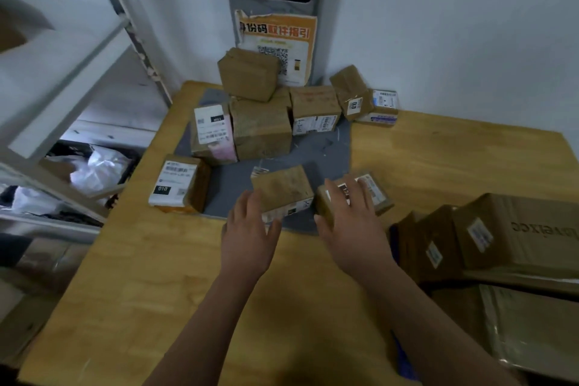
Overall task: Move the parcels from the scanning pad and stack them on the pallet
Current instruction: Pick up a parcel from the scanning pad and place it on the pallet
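A grey scanning pad [316,150] lies on a wooden table and carries several brown cardboard parcels. A small brown parcel [282,188] sits at the pad's near edge, and my left hand [247,229] reaches its left side with fingers straight, touching or nearly touching it. Beside it to the right lies a flatter parcel [376,191] with white labels; my right hand [351,216] rests over its near end, fingers spread. More parcels are piled at the back of the pad, the top one [249,74] leaning on the wall. Another labelled parcel [180,183] stands at the pad's left edge.
The wooden table [156,276] fills the near view. Larger cardboard boxes [513,232] are stacked at the right edge, with flat packages below them. A metal shelf [62,88] with plastic bags stands on the left. A scanner post with an orange poster [275,47] rises behind the pad.
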